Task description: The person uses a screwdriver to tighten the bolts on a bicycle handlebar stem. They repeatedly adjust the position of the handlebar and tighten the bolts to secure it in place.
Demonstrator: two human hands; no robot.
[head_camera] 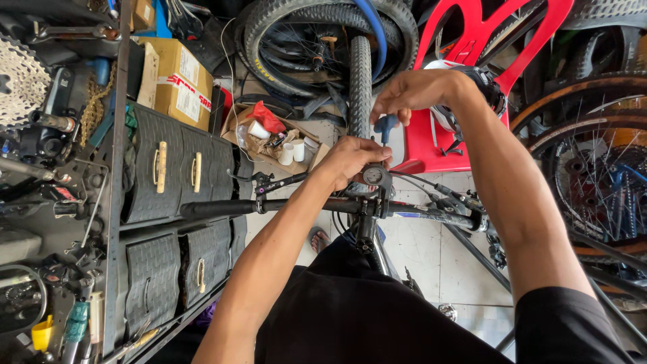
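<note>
A bicycle handlebar [222, 207] runs across the middle of the head view, with a black grip at its left end and brake levers on both sides. My left hand [350, 160] wraps around a small round device mount [374, 176] on top of the stem [364, 226]. Just above it, my right hand [414, 91] pinches a blue-handled tool [385, 126] that points down toward the mount. The bike's front tyre [360, 84] stands upright beyond my hands.
A dark drawer unit [175, 172] with pale handles stands at left beside a rack of tools and a cassette [20, 81]. A red plastic chair [465, 40], an open cardboard box [269, 135] of small parts and several wheels crowd the floor ahead and right.
</note>
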